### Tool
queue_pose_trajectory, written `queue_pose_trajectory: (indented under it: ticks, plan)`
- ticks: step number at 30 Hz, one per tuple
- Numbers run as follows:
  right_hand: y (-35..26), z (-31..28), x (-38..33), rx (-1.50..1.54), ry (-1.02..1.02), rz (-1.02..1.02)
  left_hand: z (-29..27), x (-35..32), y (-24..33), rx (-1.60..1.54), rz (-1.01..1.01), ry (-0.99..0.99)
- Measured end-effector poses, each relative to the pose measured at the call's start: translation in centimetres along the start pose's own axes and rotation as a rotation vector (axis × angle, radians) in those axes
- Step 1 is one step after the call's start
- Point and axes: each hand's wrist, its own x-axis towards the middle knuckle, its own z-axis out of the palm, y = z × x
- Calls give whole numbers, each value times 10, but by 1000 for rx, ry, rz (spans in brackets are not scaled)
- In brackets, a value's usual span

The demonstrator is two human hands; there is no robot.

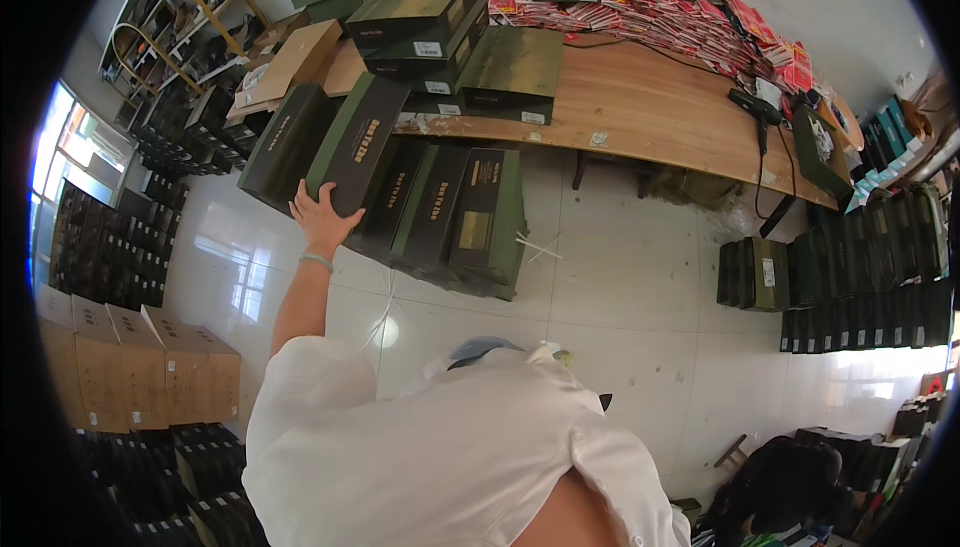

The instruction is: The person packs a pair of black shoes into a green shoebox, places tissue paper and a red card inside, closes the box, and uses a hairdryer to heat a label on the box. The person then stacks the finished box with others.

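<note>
My left hand (326,221) reaches forward to the lower end of a dark green cardboard box (362,142). Its thumb and fingers are spread across the box's width and grip it. This box leans among a row of like boxes, with another green box (287,147) on its left and several more, such as the end box (484,209), on its right. My right hand does not show; my white-shirted body fills the lower middle.
A wooden table (640,97) bears stacked green boxes (415,12), a pile of red-and-white packets (650,22) and a black corded tool (757,107). White straps (540,245) lie on the floor. Box rows (850,257) line the right; brown cartons (140,362) stand left. Another person (785,487) is lower right.
</note>
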Motion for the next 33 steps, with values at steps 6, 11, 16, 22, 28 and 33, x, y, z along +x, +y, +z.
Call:
queue_pose_trajectory:
  ticks: [6,11,16,22,28,33]
  plan:
    - [-41,-95,128,103,147,171,-48,24,59,-20,-235,94]
    - [-179,-137,124,287,216,-40,-193,66,176,-180,-134,-60]
    - [-343,-147,130,397,238,-546,-238,114,297,-615,291,-508]
    - [-568,-251,63,638,-88,-941,-172,209,463,-936,627,-466]
    - [-701,-308,56,701,-471,-890,-2,290,577,-1033,247,-202]
    - [-732,-272,109,639,-560,-856,162,220,652,-1278,-629,-282]
